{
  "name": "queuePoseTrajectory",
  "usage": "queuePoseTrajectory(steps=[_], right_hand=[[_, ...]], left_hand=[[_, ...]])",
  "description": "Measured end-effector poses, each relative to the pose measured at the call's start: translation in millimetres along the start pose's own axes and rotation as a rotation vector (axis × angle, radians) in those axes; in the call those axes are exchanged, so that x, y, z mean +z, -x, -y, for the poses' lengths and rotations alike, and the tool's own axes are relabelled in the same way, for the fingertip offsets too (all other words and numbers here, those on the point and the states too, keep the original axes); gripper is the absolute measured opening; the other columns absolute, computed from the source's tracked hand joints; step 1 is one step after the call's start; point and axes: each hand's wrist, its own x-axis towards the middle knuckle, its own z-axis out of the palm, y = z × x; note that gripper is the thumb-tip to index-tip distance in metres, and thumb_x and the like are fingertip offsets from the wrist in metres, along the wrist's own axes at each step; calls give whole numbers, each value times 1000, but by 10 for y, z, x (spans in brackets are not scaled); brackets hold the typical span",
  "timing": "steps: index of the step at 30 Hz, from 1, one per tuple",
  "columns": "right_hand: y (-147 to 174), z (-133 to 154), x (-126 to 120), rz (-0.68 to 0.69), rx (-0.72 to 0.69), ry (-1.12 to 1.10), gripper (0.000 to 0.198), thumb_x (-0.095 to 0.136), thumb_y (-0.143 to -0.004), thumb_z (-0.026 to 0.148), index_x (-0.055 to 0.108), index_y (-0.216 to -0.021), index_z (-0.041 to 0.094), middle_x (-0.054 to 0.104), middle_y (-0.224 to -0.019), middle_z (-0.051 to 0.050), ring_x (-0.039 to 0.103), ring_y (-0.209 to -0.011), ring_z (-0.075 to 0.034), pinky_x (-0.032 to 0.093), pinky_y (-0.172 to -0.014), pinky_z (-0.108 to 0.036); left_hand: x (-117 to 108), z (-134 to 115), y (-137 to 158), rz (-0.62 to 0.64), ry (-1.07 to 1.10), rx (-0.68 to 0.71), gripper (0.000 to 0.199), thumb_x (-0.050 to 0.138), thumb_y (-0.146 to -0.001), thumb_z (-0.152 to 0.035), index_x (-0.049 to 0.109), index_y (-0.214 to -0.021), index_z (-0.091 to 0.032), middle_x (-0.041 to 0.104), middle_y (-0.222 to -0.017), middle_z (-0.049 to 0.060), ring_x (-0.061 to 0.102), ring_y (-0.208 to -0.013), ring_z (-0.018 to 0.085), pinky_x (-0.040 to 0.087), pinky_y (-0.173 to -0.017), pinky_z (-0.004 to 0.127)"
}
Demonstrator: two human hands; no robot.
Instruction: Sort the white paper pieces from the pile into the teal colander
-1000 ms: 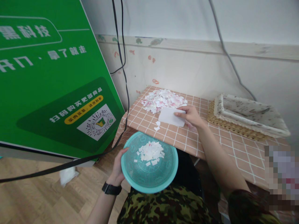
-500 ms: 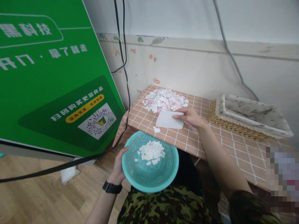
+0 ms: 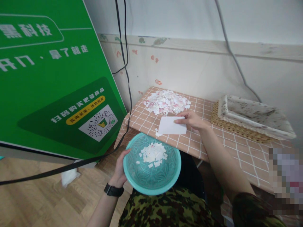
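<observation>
My left hand grips the left rim of a turquoise plastic colander, held just below the table's front edge. A small heap of white paper scraps lies in the colander. Pinched in my right hand is a flat white scraper, over the checked tablecloth. A few loose paper scraps lie at the scraper's left lower corner, close to the table edge. Behind the scraper, a larger pile of white and pink paper scraps rests on the table.
A lined wicker basket stands on the right of the table, near the wall. At left rises a green cabinet with white lettering. A black cable hangs before it. A white bag lies on the floor.
My right hand has drawn the scraper slightly toward the table's front edge. The loose scraps beside it have shifted a little the same way. My left hand and the colander stay put.
</observation>
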Motion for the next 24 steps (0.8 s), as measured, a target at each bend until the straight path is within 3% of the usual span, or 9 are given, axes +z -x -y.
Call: queuePoseTrajectory(steps=[3,8,14,19,24], right_hand=[[3,14,23,13,2,-5,29,71,-64,39,72,-83,16,69,-73,-5,62,-61,-15,47,-51,-25],[-20,-24,16,-105,6,-26,34,72,-62,39,71,-86,15,69,-77,-6,60,-60,-15,48,-50,-26],[-13,-13,35,37,5,32,27,72,-63,39,69,-80,17,68,-74,-4,61,-64,-15,48,-54,-25],[-63,-82,33,-114,-23,-28,35,72,-62,41,67,-85,15,68,-80,-6,61,-67,-16,49,-57,-28],[-54,-30,138,-13,-42,54,30,69,-67,40,67,-86,17,68,-80,-3,60,-68,-15,47,-56,-25]], left_hand=[[-2,0,1,-5,8,5,23,59,-75,-24,66,-92,-11,73,-83,12,67,-75,27,52,-74,42],[11,-1,4,6,-13,-4,24,58,-76,-26,66,-91,-10,73,-84,13,67,-75,28,52,-73,42],[24,-4,9,-2,-1,-25,25,58,-75,-26,67,-91,-9,73,-82,14,68,-74,28,52,-73,42],[26,-9,14,-2,-3,-3,23,59,-75,-25,67,-89,-10,73,-78,12,68,-75,28,53,-73,42],[13,-3,2,13,-2,-5,24,59,-75,-26,67,-91,-9,73,-82,13,68,-75,27,52,-74,41]])
